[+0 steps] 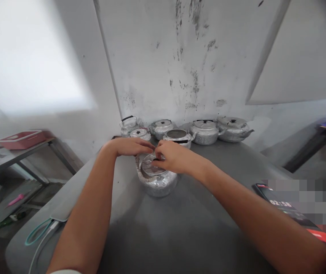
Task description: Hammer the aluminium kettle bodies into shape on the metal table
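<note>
A small silver metal kettle [156, 180] stands on the grey table [191, 228] in front of me. My left hand [130, 146] reaches over its far rim with the fingers curled together near the handle. My right hand [172, 156] rests on the kettle's lid, fingers pinched around the dark knob. The two hands nearly meet above the kettle. Behind it stand several more silver kettles [205, 131] in a row along the wall; one of them [178, 137] has no lid.
A phone [291, 213] with a lit screen lies at the table's right edge. A teal cable [37, 232] hangs off the left corner. A metal rack [17, 156] with a red tray [23, 138] stands to the left. A stained white wall rises behind.
</note>
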Tool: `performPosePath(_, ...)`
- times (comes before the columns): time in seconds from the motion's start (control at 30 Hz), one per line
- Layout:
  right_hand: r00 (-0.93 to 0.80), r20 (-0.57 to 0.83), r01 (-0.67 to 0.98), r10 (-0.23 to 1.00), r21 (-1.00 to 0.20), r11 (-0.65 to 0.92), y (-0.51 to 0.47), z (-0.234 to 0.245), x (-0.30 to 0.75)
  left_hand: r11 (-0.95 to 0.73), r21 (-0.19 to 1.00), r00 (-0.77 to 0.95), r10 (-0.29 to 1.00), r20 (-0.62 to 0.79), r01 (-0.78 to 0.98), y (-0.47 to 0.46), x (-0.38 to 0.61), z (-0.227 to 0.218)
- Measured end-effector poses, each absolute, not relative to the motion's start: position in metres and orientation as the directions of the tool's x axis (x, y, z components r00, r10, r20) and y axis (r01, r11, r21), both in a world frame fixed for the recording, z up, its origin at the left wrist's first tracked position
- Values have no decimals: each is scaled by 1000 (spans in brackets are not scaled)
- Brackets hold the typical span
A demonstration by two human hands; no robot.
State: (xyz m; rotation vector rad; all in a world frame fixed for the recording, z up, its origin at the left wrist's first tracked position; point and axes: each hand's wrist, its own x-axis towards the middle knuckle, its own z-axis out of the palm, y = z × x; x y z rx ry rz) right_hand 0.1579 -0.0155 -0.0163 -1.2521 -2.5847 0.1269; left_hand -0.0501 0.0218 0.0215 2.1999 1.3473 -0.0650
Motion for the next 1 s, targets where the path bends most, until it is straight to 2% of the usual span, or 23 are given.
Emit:
performPosePath(0.5, -606, 246, 720, 757, -234, 653, -14, -12, 162, -356, 433, 507, 806, -306, 828, 23, -51, 20)
performPosePath(0.83, -589, 201, 748, 783, -231, 622, -14, -17, 159, -352, 435, 501, 813, -296, 829, 21, -49, 21)
performPosePath(1.0, -614, 222, 716, 758, -248, 653, -14, -18, 165, -351, 437, 501, 813, -297, 828, 21, -49, 21)
